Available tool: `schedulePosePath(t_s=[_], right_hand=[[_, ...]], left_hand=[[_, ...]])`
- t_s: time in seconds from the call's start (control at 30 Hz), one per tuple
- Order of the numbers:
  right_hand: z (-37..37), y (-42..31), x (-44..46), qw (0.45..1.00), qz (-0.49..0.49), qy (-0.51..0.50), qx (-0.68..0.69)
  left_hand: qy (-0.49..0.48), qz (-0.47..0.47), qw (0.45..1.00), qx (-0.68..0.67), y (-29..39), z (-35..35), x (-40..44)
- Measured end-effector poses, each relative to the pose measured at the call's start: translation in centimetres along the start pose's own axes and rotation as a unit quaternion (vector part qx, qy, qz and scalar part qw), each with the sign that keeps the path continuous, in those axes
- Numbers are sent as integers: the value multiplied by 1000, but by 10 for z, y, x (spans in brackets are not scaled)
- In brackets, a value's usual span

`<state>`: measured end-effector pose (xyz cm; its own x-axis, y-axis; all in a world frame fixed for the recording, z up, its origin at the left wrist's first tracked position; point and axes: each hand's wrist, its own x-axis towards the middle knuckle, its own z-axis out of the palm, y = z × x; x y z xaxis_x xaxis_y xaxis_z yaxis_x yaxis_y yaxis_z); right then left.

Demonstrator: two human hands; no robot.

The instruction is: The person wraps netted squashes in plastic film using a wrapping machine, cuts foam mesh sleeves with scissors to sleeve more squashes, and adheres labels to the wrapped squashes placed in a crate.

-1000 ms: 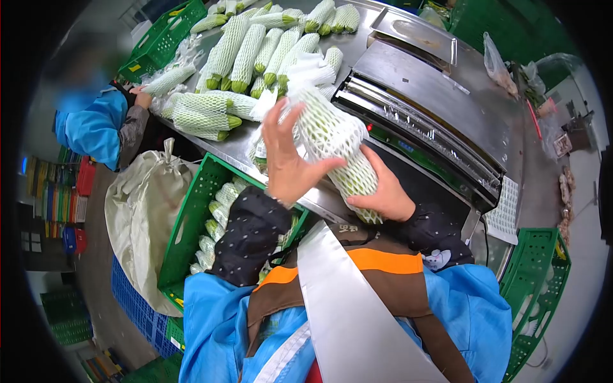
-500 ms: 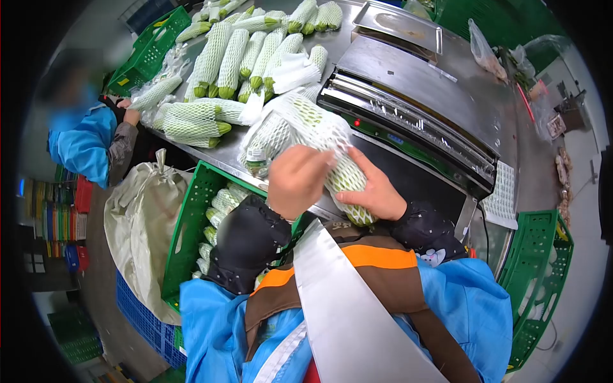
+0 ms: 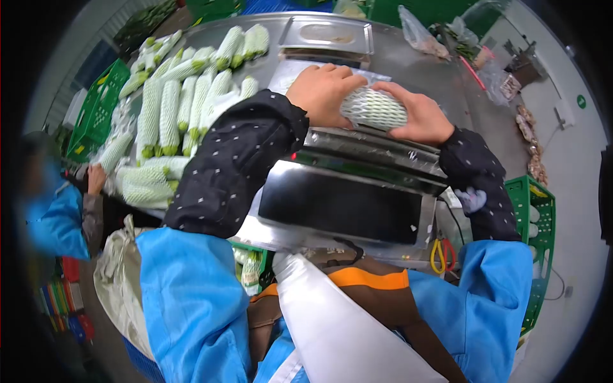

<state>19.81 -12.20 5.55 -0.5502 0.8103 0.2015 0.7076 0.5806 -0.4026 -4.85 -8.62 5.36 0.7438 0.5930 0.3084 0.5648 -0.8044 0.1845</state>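
Note:
Both my hands hold a bundle of zucchini in white foam netting over the top of the film wrapping machine. My left hand grips its left end, fingers curled over the far side. Around the right end closes my right hand, thumb on the near side. Clear film shows just behind the bundle. The machine's black plate lies nearer to me, below the rollers. On the steel table to the left are several netted zucchini, partly hidden by my left sleeve.
A metal tray sits behind the machine. Green crates stand at left and right. Scissors with yellow and red handles hang near the front edge. A co-worker's hand touches a netted zucchini on the left.
My hands have carried the netted bundle forward and up from the table's near edge onto the machine. My left hand has moved from the netting's top to its left end. The view has shifted.

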Motion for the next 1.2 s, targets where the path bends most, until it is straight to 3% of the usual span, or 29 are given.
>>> schedulePosePath(t_s=[0.13,0.2,0.3,0.4,0.53,0.6,0.67,0.7,0.8,0.83,0.93,1.0,1.07,1.13,1.2], right_hand=[[19,69,7,997,-7,52,-62],[30,80,1,999,35,-28,-12],[23,87,-2,999,-2,-37,22],[24,97,-1,998,-21,-38,37],[26,111,6,996,-11,-57,71],[22,112,6,995,-17,-75,63],[19,111,-1,998,-24,-55,32],[22,111,-6,998,-14,-48,32],[21,106,-8,999,-26,-9,19],[19,104,-9,999,-43,17,5],[-14,92,-35,998,-49,34,-27],[-33,82,-77,996,-34,15,-76],[-28,81,-117,988,-20,-83,-130],[-5,71,-121,989,-17,-70,-128],[24,78,-118,995,-8,-34,-96]], left_hand=[[57,30,997,40,-31,60,48],[-11,-9,1000,-23,-35,82,50],[-22,13,999,-31,-29,72,42],[63,62,995,-43,-47,78,40],[38,11,994,-101,-77,67,50],[-76,-91,984,-131,-70,85,43],[-14,-31,997,-76,-53,85,42],[-36,-45,995,-85,-48,83,44],[45,3,995,-85,-61,89,45],[76,6,986,-147,-66,89,44],[122,39,986,-109,-83,47,15],[-44,63,997,8,-94,12,-33],[-115,98,984,98,-79,5,-59],[-92,128,978,134,-77,32,-68],[-69,146,984,80,-75,57,-61]])
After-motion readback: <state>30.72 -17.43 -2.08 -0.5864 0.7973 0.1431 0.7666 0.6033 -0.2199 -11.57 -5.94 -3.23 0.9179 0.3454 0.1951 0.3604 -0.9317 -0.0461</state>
